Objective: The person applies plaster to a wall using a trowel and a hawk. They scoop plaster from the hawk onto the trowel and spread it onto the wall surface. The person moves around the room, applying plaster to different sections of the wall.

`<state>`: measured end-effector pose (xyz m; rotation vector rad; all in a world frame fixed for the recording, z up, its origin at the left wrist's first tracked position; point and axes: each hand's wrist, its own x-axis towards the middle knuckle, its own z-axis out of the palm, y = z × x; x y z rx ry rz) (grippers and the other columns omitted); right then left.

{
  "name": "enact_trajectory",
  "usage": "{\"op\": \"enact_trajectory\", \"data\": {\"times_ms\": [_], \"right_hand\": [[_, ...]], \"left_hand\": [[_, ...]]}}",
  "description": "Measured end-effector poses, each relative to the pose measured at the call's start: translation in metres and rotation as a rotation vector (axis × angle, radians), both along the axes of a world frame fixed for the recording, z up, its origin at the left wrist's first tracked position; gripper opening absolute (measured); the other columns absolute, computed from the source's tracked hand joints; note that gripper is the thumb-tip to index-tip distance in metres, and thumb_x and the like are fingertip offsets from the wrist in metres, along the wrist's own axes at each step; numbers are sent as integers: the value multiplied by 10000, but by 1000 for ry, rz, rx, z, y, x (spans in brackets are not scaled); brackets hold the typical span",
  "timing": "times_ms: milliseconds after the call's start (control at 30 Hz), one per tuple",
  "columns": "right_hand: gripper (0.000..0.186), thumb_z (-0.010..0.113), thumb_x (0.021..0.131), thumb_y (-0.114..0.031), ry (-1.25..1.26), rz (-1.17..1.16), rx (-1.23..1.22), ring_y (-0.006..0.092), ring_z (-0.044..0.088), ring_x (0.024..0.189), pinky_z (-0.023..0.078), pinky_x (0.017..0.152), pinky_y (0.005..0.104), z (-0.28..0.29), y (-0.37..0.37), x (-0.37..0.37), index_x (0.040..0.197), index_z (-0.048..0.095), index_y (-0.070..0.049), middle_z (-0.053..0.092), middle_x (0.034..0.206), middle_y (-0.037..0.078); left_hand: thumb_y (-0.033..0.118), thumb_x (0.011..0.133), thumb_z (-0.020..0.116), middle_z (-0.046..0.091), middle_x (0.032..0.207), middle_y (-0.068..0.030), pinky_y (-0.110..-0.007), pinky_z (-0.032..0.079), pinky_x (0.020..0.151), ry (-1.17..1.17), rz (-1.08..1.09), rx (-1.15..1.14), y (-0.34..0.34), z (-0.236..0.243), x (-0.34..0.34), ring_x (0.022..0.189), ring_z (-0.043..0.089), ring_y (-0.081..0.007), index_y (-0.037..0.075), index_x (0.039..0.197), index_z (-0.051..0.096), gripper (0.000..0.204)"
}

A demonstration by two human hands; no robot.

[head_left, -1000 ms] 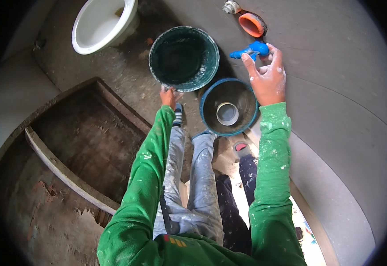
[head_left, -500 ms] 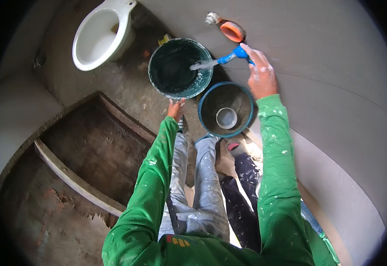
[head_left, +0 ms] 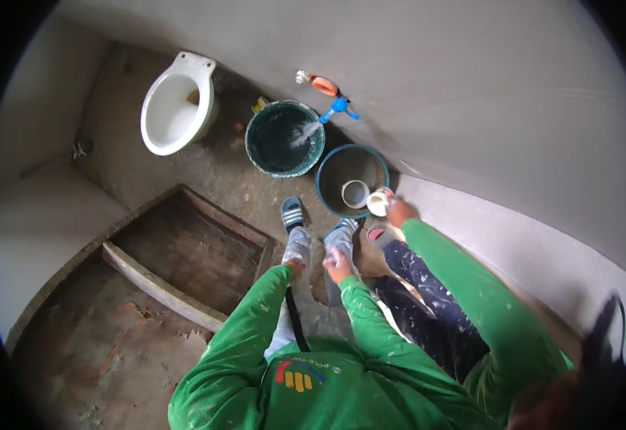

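In front of my body are my left hand (head_left: 296, 267), its fingers mostly hidden by the wrist and sleeve, and my right hand (head_left: 338, 264), with loosely bent fingers and nothing visible in them. Both are apart from the buckets. Water runs from a blue tap (head_left: 336, 108) on the wall into a dark green bucket (head_left: 275, 172). Beside that bucket stands a blue-rimmed bucket (head_left: 318, 188) with a pale round container (head_left: 354, 194) inside. A co-worker's hand (head_left: 399, 210) reaches in from the right, holding a small white cup (head_left: 377, 203) at this bucket's near rim.
A white toilet bowl (head_left: 153, 107) stands at the far left. A wooden frame (head_left: 157, 285) lies on the floor at the left. An orange ring-shaped piece (head_left: 324, 86) sits by the tap. The grey wall (head_left: 485, 86) bounds the right. The co-worker's dark-trousered legs (head_left: 427, 290) are close beside me.
My right hand has left the tap and my left hand the green bucket's rim; both are drawn back toward my body. A co-worker's hand with a white cup has appeared. Water still runs.
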<state>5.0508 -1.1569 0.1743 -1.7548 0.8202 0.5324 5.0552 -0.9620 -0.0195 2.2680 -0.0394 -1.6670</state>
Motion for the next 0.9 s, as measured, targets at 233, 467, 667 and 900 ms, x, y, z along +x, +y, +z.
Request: {"op": "enact_trajectory", "data": {"times_ms": [233,467,667,900], "right_hand": [[402,656,801,-213,146,337,-261,355,591,1049,454,944,421,48,-13,-103,1183,599,-102,611,1158,177],[344,656,796,-141,4,107,-424,315,626,989,499,871,395,74,-43,-123,1135,636,-83,642,1097,168],[345,648,803,-198,155,-86,-296,252,661,943,517,843,364,40,-26,-141,1130,649,-87,692,1010,133],[317,630,820,-257,4,26,-110,273,650,944,494,869,377,74,-13,-145,1094,650,-100,689,993,112]], "left_hand": [[525,808,624,636,1195,-135,-399,473,957,-194,-565,35,-7,68,-8,1133,596,-279,167,1319,536,630],[528,862,536,652,1166,-108,-412,475,944,-189,-701,-23,-3,89,8,1093,617,-281,196,1284,566,538],[530,908,460,666,1142,-85,-423,476,933,-214,-856,-119,13,104,19,1059,635,-282,221,1255,592,483],[503,965,325,673,1124,-91,-450,483,884,-235,-1010,-428,53,87,51,1017,642,-325,200,1223,606,487]]}}
